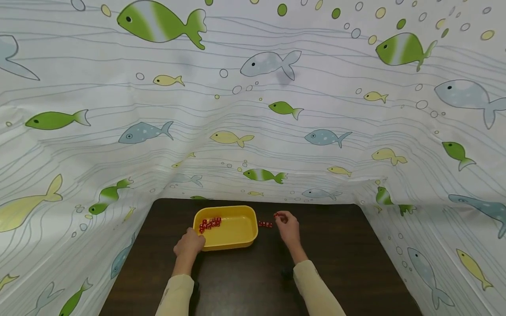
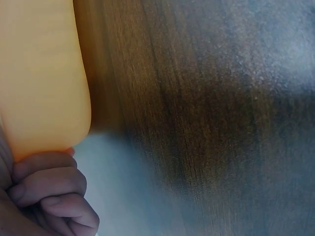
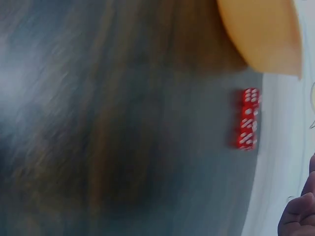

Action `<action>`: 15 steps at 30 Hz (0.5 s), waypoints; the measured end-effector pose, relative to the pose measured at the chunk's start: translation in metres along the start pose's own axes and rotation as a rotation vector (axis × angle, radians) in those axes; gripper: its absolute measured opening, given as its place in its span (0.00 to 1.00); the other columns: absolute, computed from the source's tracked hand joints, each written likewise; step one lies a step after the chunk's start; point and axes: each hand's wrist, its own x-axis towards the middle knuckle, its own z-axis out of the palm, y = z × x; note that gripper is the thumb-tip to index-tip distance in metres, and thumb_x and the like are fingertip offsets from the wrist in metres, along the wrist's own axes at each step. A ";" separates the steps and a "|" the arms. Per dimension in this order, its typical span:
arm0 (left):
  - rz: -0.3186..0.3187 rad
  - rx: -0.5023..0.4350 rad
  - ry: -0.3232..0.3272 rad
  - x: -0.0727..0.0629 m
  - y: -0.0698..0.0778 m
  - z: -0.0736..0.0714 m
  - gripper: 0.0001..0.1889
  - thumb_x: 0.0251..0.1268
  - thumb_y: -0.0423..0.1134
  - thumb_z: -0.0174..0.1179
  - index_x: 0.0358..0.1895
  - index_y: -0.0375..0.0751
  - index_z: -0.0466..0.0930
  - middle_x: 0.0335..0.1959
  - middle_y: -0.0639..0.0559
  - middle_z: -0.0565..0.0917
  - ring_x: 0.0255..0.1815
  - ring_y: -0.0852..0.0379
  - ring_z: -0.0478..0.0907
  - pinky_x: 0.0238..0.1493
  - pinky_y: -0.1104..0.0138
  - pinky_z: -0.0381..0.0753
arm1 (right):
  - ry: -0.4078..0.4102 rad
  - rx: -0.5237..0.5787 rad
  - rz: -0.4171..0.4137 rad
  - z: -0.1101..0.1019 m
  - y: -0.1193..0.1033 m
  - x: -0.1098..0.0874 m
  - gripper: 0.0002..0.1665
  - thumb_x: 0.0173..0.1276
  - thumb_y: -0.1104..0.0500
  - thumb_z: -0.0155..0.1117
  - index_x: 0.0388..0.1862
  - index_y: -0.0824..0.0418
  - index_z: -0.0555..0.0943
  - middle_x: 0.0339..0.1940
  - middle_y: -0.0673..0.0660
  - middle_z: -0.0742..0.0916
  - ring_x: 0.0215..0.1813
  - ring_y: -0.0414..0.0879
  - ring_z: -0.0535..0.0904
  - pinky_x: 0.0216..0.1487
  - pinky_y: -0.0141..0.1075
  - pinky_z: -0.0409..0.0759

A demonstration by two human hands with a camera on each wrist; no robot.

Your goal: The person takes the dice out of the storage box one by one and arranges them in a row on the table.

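Red die (image 1: 276,215) was pinched between the thumb and fingertips of the right hand (image 1: 289,226), just past the right-hand end of a row of red dice (image 1: 265,224) and slightly farther from the person; whether it was clear of the surface below could not be told. Four dice made up the row, side by side in a straight line, to the right of a yellow tray (image 1: 237,230) and near its wall. Right wrist view: the die nearest the tray (image 3: 250,96) showed six pips, the one after it a single pip; the right hand was only partly in frame at the lower right edge. Left hand (image 1: 189,243) grasped the tray at its near left corner, fingers curled against the end wall in the left wrist view. Inside the tray, a cluster of red dice (image 1: 210,224) lay together toward the left side; exact count not readable. Tray was rectangular with rounded corners, resting upright on a dark wood-grained counter (image 1: 336,263), toward its far edge. Pale sleeves (image 1: 315,285) covered both forearms. Behind and on both sides of the counter hung a white sheet (image 1: 221,101) printed with green, blue and yellow fish.
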 end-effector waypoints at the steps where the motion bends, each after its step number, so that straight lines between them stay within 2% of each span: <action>1: -0.001 0.000 0.001 -0.001 0.001 -0.001 0.25 0.72 0.42 0.56 0.62 0.24 0.67 0.34 0.37 0.77 0.33 0.41 0.76 0.41 0.51 0.74 | 0.000 -0.013 0.004 -0.001 0.002 0.000 0.12 0.78 0.60 0.67 0.56 0.62 0.86 0.47 0.61 0.90 0.44 0.49 0.83 0.41 0.40 0.80; 6: -0.004 -0.001 0.005 -0.002 0.003 -0.004 0.26 0.72 0.42 0.56 0.62 0.23 0.67 0.35 0.36 0.77 0.34 0.41 0.77 0.42 0.50 0.75 | -0.004 -0.054 0.030 -0.002 0.010 -0.001 0.13 0.78 0.59 0.67 0.56 0.62 0.86 0.48 0.61 0.90 0.46 0.51 0.85 0.43 0.43 0.83; 15: -0.011 0.004 0.002 -0.002 0.002 -0.003 0.26 0.71 0.42 0.56 0.62 0.24 0.67 0.35 0.37 0.77 0.34 0.41 0.76 0.42 0.50 0.74 | -0.059 -0.135 0.081 -0.002 0.020 0.004 0.14 0.79 0.59 0.66 0.57 0.63 0.86 0.46 0.61 0.89 0.40 0.49 0.83 0.39 0.42 0.81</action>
